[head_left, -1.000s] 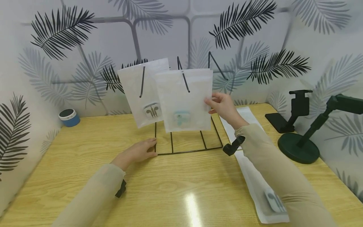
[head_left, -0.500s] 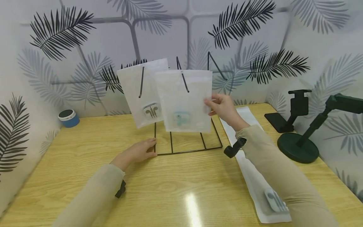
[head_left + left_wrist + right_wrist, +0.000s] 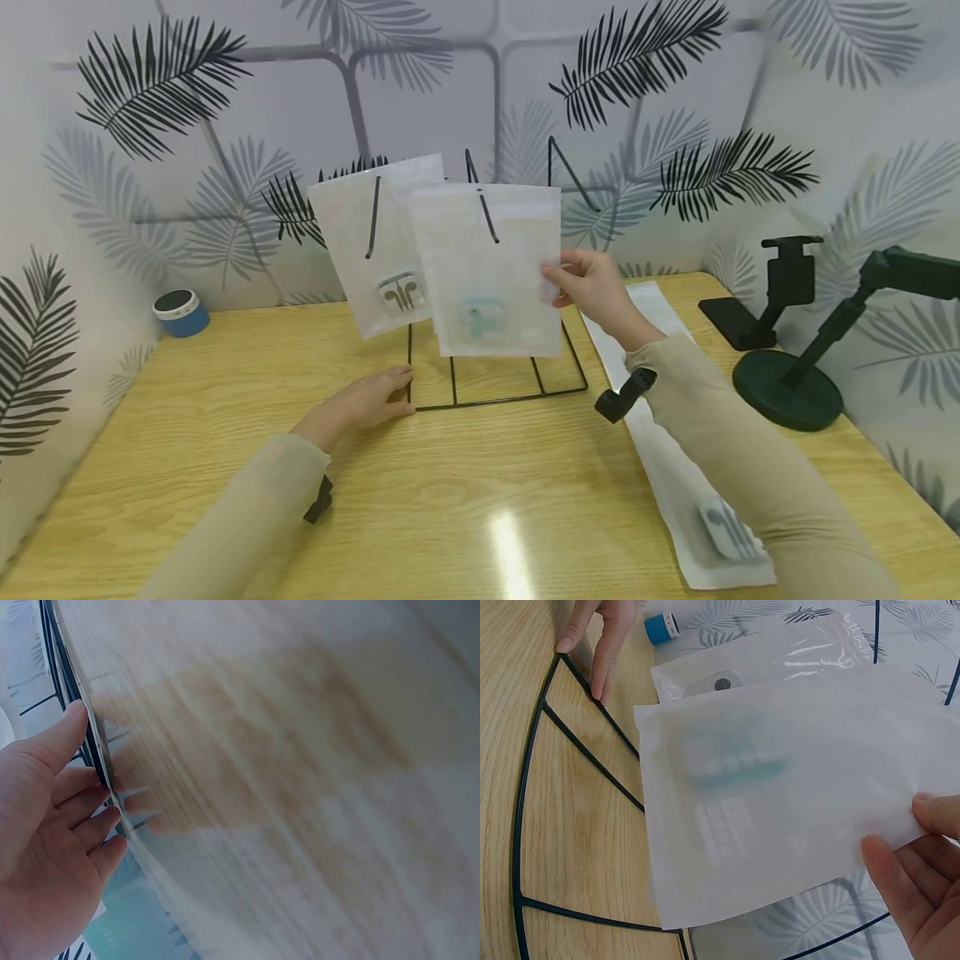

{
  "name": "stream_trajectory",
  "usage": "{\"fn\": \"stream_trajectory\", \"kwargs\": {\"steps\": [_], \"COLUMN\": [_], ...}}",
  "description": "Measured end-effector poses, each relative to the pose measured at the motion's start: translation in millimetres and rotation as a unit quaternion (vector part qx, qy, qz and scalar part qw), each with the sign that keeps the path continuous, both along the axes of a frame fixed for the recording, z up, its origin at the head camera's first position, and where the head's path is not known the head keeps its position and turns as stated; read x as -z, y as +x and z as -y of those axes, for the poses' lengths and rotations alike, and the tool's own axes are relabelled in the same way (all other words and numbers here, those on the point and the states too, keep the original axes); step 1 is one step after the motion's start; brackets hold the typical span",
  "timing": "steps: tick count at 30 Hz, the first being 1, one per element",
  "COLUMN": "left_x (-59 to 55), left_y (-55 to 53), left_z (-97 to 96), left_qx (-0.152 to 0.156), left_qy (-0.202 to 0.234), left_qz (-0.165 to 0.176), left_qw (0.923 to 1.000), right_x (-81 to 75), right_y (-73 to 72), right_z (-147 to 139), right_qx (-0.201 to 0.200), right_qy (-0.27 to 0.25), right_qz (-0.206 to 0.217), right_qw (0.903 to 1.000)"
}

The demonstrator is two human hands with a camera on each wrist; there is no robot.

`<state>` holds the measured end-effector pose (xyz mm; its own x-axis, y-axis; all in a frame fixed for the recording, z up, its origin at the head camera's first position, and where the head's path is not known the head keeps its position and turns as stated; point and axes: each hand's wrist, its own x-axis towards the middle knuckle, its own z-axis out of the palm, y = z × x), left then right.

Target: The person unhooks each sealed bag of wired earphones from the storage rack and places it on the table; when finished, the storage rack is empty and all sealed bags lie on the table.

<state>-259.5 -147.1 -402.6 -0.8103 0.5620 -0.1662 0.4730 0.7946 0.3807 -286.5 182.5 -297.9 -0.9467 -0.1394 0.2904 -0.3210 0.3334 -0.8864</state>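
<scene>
Right hand: the right hand (image 3: 596, 287) pinches the right edge of the front bag (image 3: 491, 258) between thumb and fingers.
Left hand: the left hand (image 3: 363, 402) lies with fingers loosely extended, touching the front left corner of the rack (image 3: 498, 402); it grasps nothing.
Front bag: hangs from the middle hook (image 3: 489, 218), whose tip shows in front of it, above the rack's base; a teal item (image 3: 483, 318) shows low inside.
Left bag: the left bag (image 3: 375, 242) hangs tilted on the left hook (image 3: 373, 218), earphones (image 3: 398, 296) inside, its right side overlapped by the front bag.
Right wrist view alone: pale print (image 3: 724, 829) on the front bag, too faint to read.
Left wrist view alone: the left palm, with the hand mirrored in the glossy table (image 3: 300, 847).
Head view alone: the bare right hook (image 3: 576, 177), a packet (image 3: 667, 467) flat under the right forearm, a phone stand (image 3: 789, 275) and a lamp (image 3: 789, 392).
Head and right wrist views: a blue speaker (image 3: 183, 315).
</scene>
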Motion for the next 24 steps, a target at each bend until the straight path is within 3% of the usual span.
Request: {"fn": "stream_trajectory", "kwargs": {"steps": [24], "left_x": [-2.2], "left_y": [-0.3], "left_z": [-0.2], "left_qx": [0.005], "left_qy": [-0.009], "left_qz": [-0.006], "left_qw": [0.9999], "right_x": [-3.1], "right_y": [20.8], "right_z": [-7.4], "right_qx": [-0.012], "right_qy": [0.003], "right_qz": [-0.023], "right_qw": [0.9997]}}
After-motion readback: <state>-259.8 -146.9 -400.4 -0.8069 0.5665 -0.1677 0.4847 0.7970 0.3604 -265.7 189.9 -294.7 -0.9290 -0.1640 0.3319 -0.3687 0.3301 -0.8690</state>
